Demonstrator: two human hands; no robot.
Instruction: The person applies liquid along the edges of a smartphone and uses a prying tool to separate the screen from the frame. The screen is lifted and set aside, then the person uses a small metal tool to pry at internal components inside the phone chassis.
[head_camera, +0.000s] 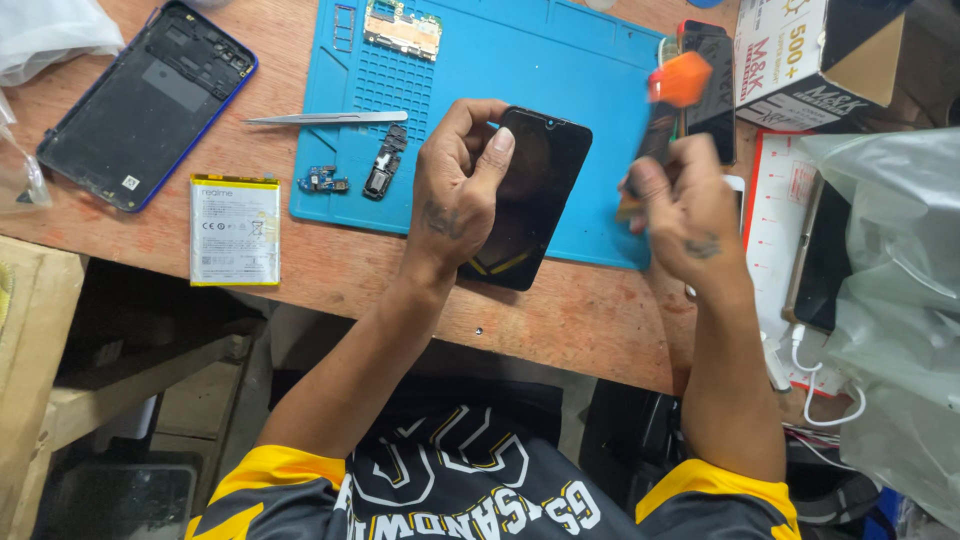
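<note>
Tweezers (328, 118), battery (235, 230) and back cover (148, 103) lie aside.

The phone screen (528, 200) is shiny black glass. The desk (560, 320) is rough brown wood. The blue mat (560, 70) looks like soft matt rubber. The tweezers (330, 118) are smooth grey metal. The bag (900, 290) is thin crinkly plastic.

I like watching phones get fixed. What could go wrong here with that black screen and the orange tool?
1. The left hand pinches the black phone screen by its edge, tilted above the blue mat; it might slip and crack.
2. The right hand holds a blurred orange-tipped tool close by; it could scratch the screen.
3. Small loose parts lie near the mat's edge and could get knocked off.
</note>
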